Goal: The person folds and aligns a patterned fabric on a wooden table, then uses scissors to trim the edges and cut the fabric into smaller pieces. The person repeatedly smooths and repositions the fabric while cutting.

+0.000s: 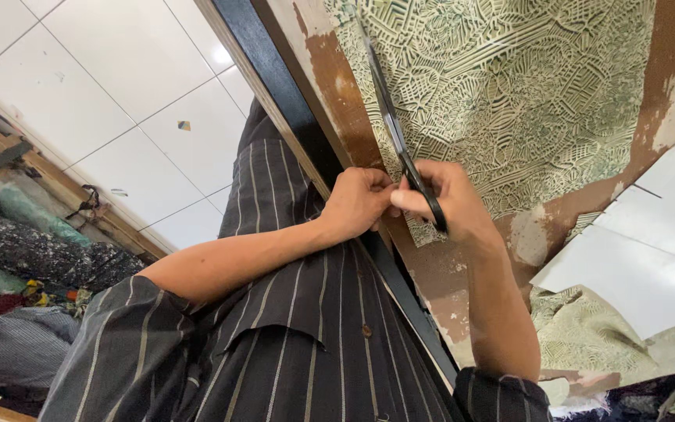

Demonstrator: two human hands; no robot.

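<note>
Scissors [396, 137] sit clamped in the right hand [451, 203] grip; left hand [361, 199] pinches green patterned fabric [509, 94] beside them.

Green-and-cream patterned cloth [509, 86], black scissors [400, 141]
I saw a worn brown table [337, 94], white paper sheets [642, 250], white floor tiles [111, 86], my dark shirt [298, 336] pale-striped.

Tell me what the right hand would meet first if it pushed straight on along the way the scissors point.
Right hand with scissors would probably keep running over the green patterned fabric; nothing else shows in that line up to the picture's edge.
</note>
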